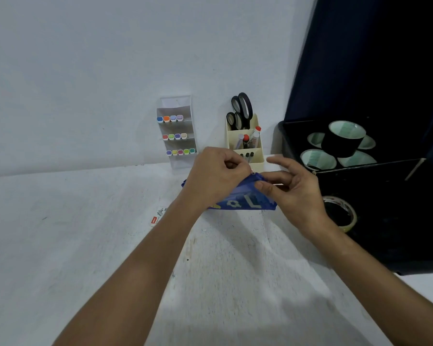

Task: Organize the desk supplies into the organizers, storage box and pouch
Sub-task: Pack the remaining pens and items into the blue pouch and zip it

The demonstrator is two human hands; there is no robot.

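Observation:
A blue pouch [245,199] with pale letters lies on the white desk in the middle of the view. My left hand [214,178] rests over its left part and pinches the small metal zipper pull at the pouch's top edge. My right hand [290,191] grips the pouch's right end between thumb and fingers. A clear tiered organizer [176,132] with rows of coloured markers leans against the wall. Beside it stands a cream organizer [246,146] with two pairs of black scissors, pens and glue sticks. A black storage box [298,143] at right holds several tape rolls.
A small white packet [158,217] with a red label lies on the desk left of my left forearm. A clear tape roll [343,213] sits on the box's black lid at right. A dark blue curtain [373,58] hangs behind the box.

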